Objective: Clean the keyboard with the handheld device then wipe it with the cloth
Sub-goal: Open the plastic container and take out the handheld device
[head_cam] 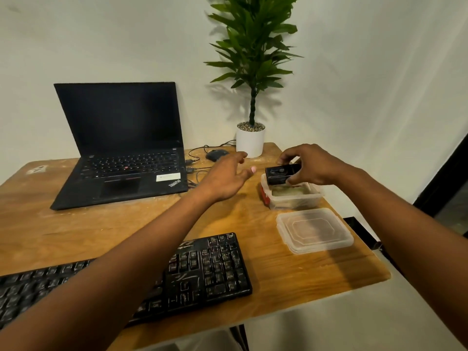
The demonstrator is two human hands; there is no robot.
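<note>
Two hands reach out: your right hand (pixel 307 164) grips the handheld device (pixel 282 174) above the container (pixel 293 196); your left hand (pixel 225 177) is open beside it, lid (pixel 314 230) nearer you.

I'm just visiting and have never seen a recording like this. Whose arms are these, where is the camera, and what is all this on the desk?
There is no machine here: a person wears one wide-angle camera on the head, looking forward and down, so you see their own two arms. The right hand grips a small black handheld device just above an open plastic container; its lid lies nearer us on the wooden desk. Something pale green lies inside the container, too unclear to name. The left hand is open and holds nothing. The dusty black keyboard, partly hidden under the left arm, is what is to be cleaned. Farther back are an open laptop with a dark screen, a mouse and a potted plant.
</note>
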